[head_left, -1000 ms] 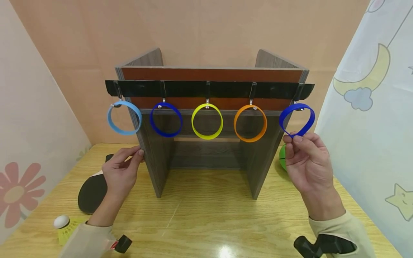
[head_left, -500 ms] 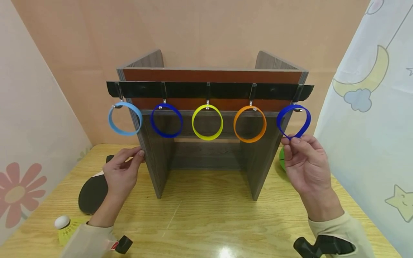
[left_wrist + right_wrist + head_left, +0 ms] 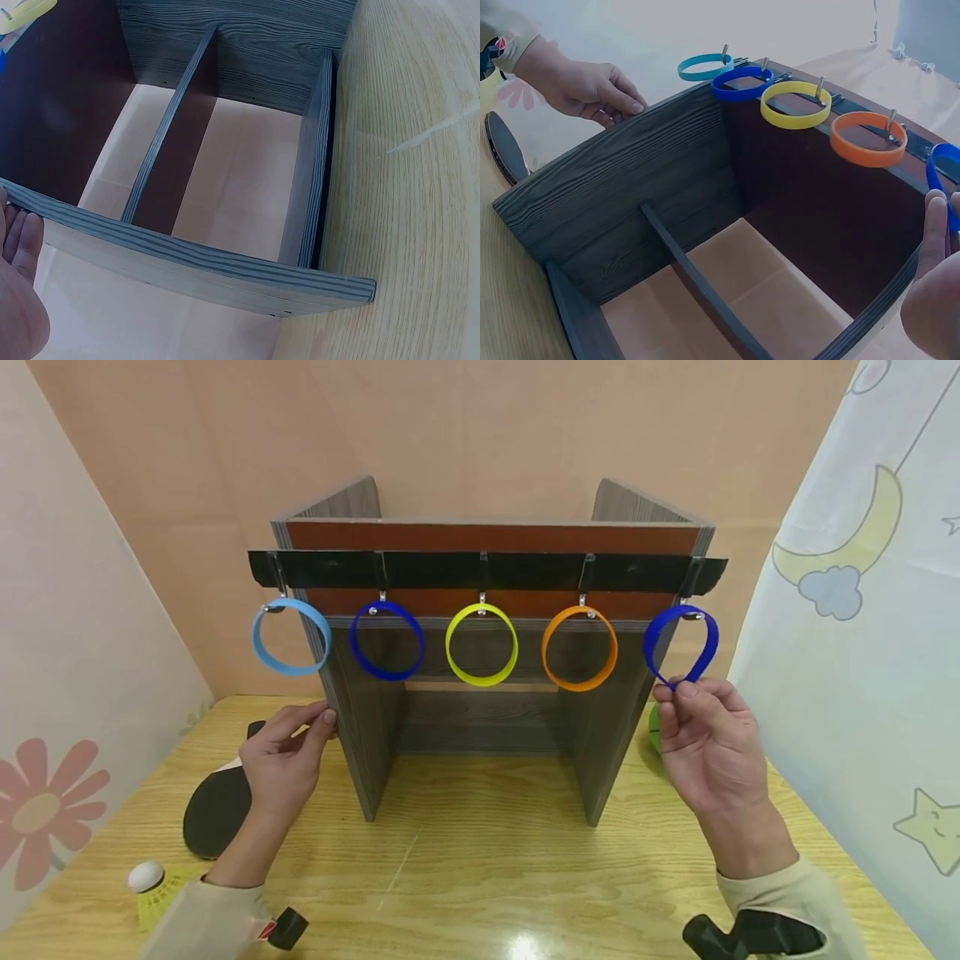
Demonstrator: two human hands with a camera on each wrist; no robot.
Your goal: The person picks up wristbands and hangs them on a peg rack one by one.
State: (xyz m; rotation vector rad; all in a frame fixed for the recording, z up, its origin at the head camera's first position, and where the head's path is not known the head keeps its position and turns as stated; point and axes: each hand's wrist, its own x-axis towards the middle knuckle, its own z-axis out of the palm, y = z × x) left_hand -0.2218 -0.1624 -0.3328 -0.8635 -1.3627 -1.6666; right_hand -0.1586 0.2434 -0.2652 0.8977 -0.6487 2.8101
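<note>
My right hand (image 3: 714, 760) pinches the bottom of a dark blue silicone wristband (image 3: 708, 656) between thumb and fingers. The pinch draws the band into a teardrop, its top at the rightmost hook (image 3: 690, 578). Other wristbands hang in a row to the left: orange (image 3: 611, 667), yellow (image 3: 513, 652), another dark blue (image 3: 422, 647) and light blue (image 3: 258, 647). Hooks fix them to a black strip (image 3: 532, 570) on a grey wooden shelf (image 3: 347, 727). At the shelf's left side panel, my left hand (image 3: 283, 750) rests its fingertips and thumb against the front edge.
A black table tennis paddle (image 3: 213, 814) and a yellow shuttlecock (image 3: 153, 889) lie on the wooden table (image 3: 465, 885) at the left. Behind my right hand, a green ball (image 3: 655, 728) partly shows. Printed cloth stands at both sides.
My right hand has drawn the dark blue wristband slightly down and left, pulling its round loop into a narrower teardrop. My left hand stays at the panel.
</note>
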